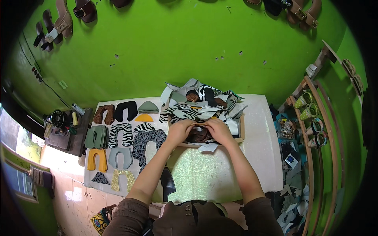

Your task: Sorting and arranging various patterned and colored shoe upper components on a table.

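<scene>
Both hands are at the near side of a cardboard box (242, 128) heaped with material scraps (197, 104) in zebra stripe, grey, white, green and brown. My left hand (181, 130) and my right hand (217, 129) are closed, fingers curled inward, on a brown piece of material (201, 124) stretched between them. Below it, dark brown glossy material (198, 135) shows in the box. Left of the box lie arch-shaped cut pieces: zebra (121, 129), yellow (97, 154), green (96, 137) and a large grey patterned one (142, 142).
A sewing machine (58, 118) stands on a small table at the left. Sparkly yellowish sheet material (193, 173) and a black piece (168, 184) lie on the white table (262, 153) near my body. A wooden rack (309, 169) with sandals (309, 112) stands right, with scraps (289, 208) on the floor.
</scene>
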Tool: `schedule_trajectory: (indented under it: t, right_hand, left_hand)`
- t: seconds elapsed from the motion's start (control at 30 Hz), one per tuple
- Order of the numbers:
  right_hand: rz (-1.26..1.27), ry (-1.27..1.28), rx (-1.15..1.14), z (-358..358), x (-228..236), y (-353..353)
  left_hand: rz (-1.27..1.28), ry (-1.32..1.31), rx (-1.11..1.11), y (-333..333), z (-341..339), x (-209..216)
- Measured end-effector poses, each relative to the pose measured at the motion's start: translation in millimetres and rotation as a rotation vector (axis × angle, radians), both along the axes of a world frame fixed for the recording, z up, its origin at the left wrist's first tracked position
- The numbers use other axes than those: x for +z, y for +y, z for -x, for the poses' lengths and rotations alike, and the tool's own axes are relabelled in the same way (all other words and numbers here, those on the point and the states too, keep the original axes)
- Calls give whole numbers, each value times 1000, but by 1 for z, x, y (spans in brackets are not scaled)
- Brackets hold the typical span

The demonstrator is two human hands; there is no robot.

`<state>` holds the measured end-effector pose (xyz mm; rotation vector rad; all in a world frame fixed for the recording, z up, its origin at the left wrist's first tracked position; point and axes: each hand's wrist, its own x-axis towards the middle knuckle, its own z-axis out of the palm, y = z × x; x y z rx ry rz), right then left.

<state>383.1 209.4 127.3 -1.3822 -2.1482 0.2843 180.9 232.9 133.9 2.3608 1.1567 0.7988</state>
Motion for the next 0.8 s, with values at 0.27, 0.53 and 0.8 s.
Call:
schedule_trajectory:
  t: [0.27, 0.53, 0.8]
  right_hand:
    - [66, 387, -76, 5, 40, -7]
    - [174, 749, -157, 8, 43, -21]
    - [200, 842, -205, 21, -16, -36]
  left_hand:
    - [79, -373, 113, -2, 7, 24]
    - [501, -762, 22, -12, 12, 30]
    - [1035, -982, -98, -53, 21, -2]
